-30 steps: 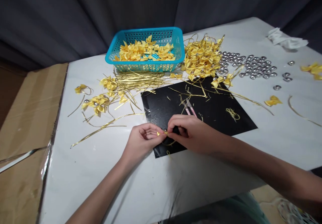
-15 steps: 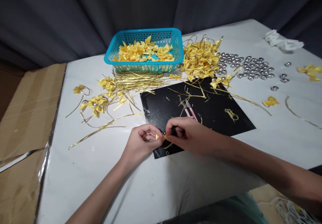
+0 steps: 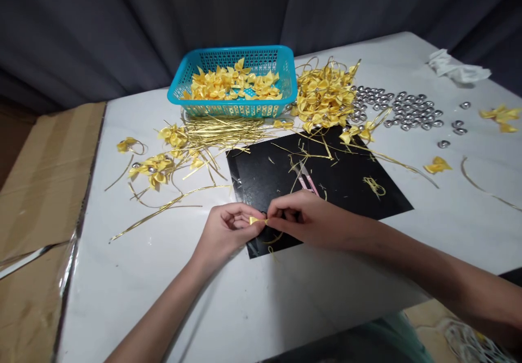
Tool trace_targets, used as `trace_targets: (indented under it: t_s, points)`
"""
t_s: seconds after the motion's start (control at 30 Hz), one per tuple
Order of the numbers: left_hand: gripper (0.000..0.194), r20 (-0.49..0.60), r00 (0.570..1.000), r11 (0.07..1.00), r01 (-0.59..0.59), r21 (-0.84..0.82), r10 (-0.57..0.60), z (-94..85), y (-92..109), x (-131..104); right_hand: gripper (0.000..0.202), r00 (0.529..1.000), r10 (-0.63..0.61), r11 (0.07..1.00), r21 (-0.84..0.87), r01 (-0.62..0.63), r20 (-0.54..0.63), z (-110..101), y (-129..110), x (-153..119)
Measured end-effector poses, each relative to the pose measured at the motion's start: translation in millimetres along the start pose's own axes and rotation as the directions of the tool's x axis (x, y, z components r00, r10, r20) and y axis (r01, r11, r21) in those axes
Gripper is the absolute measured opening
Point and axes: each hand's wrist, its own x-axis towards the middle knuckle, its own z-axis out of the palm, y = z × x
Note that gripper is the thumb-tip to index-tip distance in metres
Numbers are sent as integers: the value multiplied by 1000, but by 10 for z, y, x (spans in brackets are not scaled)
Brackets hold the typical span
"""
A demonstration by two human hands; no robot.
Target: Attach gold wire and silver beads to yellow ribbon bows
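Observation:
Between my two hands, over the near left part of the black mat (image 3: 269, 181), is a small yellow ribbon piece (image 3: 256, 220). My left hand (image 3: 232, 230) pinches it between thumb and fingers. The fingertips of my right hand (image 3: 299, 216) are pressed together at its right end, almost touching my left fingertips. A dark round bit shows just above the pinch, too small to make out. Pink-handled snips (image 3: 306, 178) lie on the mat beyond my right hand, among gold cord scraps.
A blue basket (image 3: 232, 102) of yellow ribbon flowers stands at the back. Gold cords (image 3: 224, 132) lie before it. To its right are a flower pile (image 3: 324, 99) and silver beads (image 3: 414, 111). More flowers (image 3: 153, 170) lie left; cardboard (image 3: 49, 189) borders the table.
More of the yellow ribbon piece shows at my left fingertips. My right fingers have shifted slightly left and closer together. The rest looks the same apart from a slight view shift.

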Motion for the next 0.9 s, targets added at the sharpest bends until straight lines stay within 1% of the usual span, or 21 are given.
trace_targets:
  t_s: [0.1,0.17,0.23,0.33,0.37,0.43,0.53,0.7,0.8,0.9]
  points:
    - [10,18,1000,1000,10,18,-11,-20,4,-7,22,999,-19,1000,14,19,25,3,17,-1]
    - [10,53,998,1000,19,16,-20,-27,17,-2,23,999,-40,999,10,39,33,17,21,-3]
    - [12,95,995,999,37,9,-37,-29,38,11,22,997,-73,997,5,73,23,32,23,-4]
    - [20,129,989,997,73,3,-73,-38,73,29,19,992,-126,992,2,126,-4,42,24,-4]
    - [22,136,988,997,76,8,-76,-43,84,31,18,991,-136,991,1,136,-8,39,24,-4]
    - [20,169,984,998,56,38,-62,-59,100,25,18,990,-143,990,-1,143,-17,29,24,-5]
    - [24,228,973,992,10,122,-38,-83,112,4,19,993,-115,993,10,115,-23,12,23,-12]
    - [27,303,952,972,-21,235,-53,-94,99,-12,17,997,-79,995,56,79,13,14,13,-33]
    - [26,307,951,961,-44,273,-44,-96,64,-6,17,998,-52,994,99,50,18,32,11,-35]
    - [24,292,955,963,-32,269,-50,-98,31,-2,18,1000,10,990,141,-10,-2,46,25,-23]
